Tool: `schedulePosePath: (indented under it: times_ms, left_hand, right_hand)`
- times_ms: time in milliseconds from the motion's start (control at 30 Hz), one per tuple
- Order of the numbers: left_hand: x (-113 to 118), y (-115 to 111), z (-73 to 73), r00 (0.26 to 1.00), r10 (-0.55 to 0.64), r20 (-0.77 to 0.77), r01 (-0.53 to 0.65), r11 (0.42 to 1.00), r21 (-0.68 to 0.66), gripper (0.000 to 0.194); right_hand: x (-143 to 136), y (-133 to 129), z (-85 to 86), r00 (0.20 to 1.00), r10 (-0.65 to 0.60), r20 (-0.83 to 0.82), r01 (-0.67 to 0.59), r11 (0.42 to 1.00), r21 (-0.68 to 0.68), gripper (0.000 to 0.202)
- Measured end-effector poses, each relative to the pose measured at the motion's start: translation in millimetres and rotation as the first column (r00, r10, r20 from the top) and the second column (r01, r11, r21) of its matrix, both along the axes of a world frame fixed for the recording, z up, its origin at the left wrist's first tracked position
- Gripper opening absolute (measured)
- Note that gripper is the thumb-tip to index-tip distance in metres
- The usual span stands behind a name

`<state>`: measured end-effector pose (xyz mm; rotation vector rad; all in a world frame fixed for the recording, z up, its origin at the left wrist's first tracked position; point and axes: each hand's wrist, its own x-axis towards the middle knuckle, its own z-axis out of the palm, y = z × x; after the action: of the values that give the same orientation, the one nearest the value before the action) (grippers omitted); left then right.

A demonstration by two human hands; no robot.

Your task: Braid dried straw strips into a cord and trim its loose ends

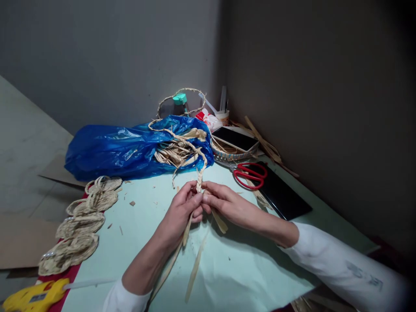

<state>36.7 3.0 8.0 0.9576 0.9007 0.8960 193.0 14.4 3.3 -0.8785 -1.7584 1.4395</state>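
Between my hands is the working end of a braided straw cord (199, 177). It runs up over a blue plastic bag (107, 149) and loops in the air behind it. My left hand (185, 203) is closed on the braid from the left, thumb on top. My right hand (221, 200) pinches at the same spot from the right, fingertips touching the left hand's. Loose flat straw strands (221, 222) hang below the fingers, several on the left and a short wide one on the right. Which strand each finger grips is hidden.
Coiled straw braids (79, 223) line the left edge, with a yellow glue gun (37, 297) below them. Red-handled scissors (250, 175) lie at right by a black tablet (282, 195). A phone (235, 138) rests on a basket. Dry straw (175, 151) spills from the bag. Walls meet behind.
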Motion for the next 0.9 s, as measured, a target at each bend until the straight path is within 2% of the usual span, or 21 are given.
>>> schedulePosePath:
  times_ms: [100, 200, 400, 500, 600, 700, 800, 900]
  left_hand:
    - [-1.3, 0.4, -0.6, 0.999, 0.042, 0.01, -0.042, 0.999, -0.031, 0.038]
    - [-1.5, 0.3, -2.7, 0.994, 0.078, -0.081, -0.079, 0.997, 0.002, 0.026]
    - [1.1, -2.4, -6.4, 0.909, 0.244, -0.338, -0.163, 0.954, 0.25, 0.019]
    - [1.1, -2.6, -5.8, 0.898, 0.273, -0.345, -0.173, 0.94, 0.294, 0.019]
    - [-1.1, -2.0, -4.6, 0.92, 0.253, -0.301, -0.174, 0.948, 0.266, 0.017]
    - [-3.3, -1.4, -2.5, 0.941, 0.21, -0.267, -0.153, 0.964, 0.22, 0.016]
    - [-3.5, -1.4, -0.2, 0.95, 0.195, -0.245, -0.145, 0.967, 0.209, 0.016]
    - [-3.1, -1.7, 0.1, 0.941, 0.209, -0.267, -0.145, 0.96, 0.241, 0.015]
  right_hand:
    - [2.3, -2.1, 6.1, 0.997, 0.001, 0.077, 0.0, 1.0, -0.006, 0.023]
    - [3.7, -4.0, 12.0, 0.989, -0.003, 0.151, -0.004, 0.999, 0.043, 0.028]
    - [1.3, -6.9, 11.1, 0.913, -0.08, 0.401, -0.011, 0.976, 0.218, 0.057]
    - [3.0, -6.6, 9.8, 0.908, -0.076, 0.413, -0.022, 0.973, 0.228, 0.066]
    - [8.4, -3.6, 12.9, 0.941, -0.009, 0.339, -0.054, 0.983, 0.176, 0.066]
    - [15.5, 1.6, 16.6, 0.965, 0.105, 0.24, -0.114, 0.993, 0.022, 0.065]
    - [22.5, 8.2, 17.6, 0.975, 0.189, 0.119, -0.172, 0.976, -0.135, 0.066]
    - [28.6, 15.8, 19.0, 0.969, 0.211, 0.13, -0.191, 0.97, -0.152, 0.058]
